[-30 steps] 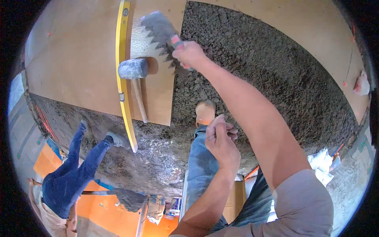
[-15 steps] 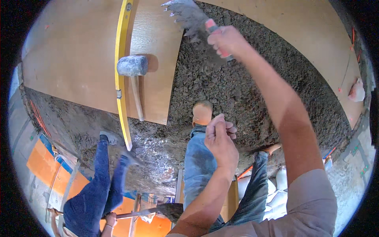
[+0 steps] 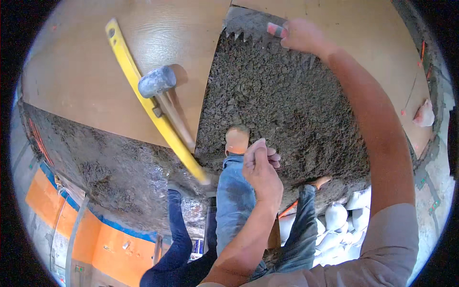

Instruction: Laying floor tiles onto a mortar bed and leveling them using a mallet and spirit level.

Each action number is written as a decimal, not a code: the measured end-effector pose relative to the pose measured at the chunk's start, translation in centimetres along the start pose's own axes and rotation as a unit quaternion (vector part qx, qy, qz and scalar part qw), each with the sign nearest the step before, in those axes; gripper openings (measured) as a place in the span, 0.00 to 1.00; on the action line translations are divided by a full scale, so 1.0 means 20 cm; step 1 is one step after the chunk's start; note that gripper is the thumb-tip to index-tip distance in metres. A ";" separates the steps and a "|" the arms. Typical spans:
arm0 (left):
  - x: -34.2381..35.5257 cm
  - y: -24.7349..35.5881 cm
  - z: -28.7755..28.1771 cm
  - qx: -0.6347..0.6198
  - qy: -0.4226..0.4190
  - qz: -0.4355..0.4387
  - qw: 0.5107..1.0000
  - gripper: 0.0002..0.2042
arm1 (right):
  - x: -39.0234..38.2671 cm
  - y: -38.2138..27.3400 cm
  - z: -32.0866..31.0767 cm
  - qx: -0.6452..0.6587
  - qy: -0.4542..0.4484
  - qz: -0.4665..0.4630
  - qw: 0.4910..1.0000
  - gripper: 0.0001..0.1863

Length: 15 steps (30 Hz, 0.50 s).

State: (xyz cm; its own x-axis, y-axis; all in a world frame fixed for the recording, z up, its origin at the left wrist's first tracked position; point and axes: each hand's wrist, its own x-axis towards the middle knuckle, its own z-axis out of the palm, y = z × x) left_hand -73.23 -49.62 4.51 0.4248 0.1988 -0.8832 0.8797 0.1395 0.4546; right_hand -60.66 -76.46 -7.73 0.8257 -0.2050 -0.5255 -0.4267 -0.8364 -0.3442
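My right hand (image 3: 306, 37) is closed around the red and grey handle of a notched trowel (image 3: 246, 21). Its toothed blade lies at the far end of a bed of dark, crumbly mortar (image 3: 267, 91), close to the edges of the wood-patterned slabs. My left hand (image 3: 262, 160) hovers above the near part of the bed, by my left leg; its fingers are curled in and I see nothing in them. On the left slab (image 3: 76, 71) lie a grey-headed mallet (image 3: 158, 81) with a wooden handle and a yellow spirit level (image 3: 131, 71), set aslant beside it.
Another person's dark jeans (image 3: 177, 234) are close by at the lower left, near the level's blurred near end. White sacks (image 3: 336, 217) are piled at the lower right. A pale crumpled lump (image 3: 424, 113) rests on the right slab (image 3: 368, 28). Orange boards (image 3: 119, 244) stand lower left.
My right hand and the trowel have moved right, the blade now resting along the bed's far end. The level's far end has swung left, its near end right. The other person has stepped rightward.
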 end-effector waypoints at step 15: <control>0.05 0.04 0.05 -0.006 0.019 -0.012 1.000 0.09 | 0.12 -0.04 -0.22 0.021 -0.067 0.054 0.996 0.12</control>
State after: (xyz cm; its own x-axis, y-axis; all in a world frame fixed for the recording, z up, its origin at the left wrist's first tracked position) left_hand -71.90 -50.28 3.97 0.3949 0.2324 -0.8889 0.8870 0.1556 0.4347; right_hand -56.68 -78.54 -5.21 0.7187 -0.2213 -0.6591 -0.5279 -0.7906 -0.3102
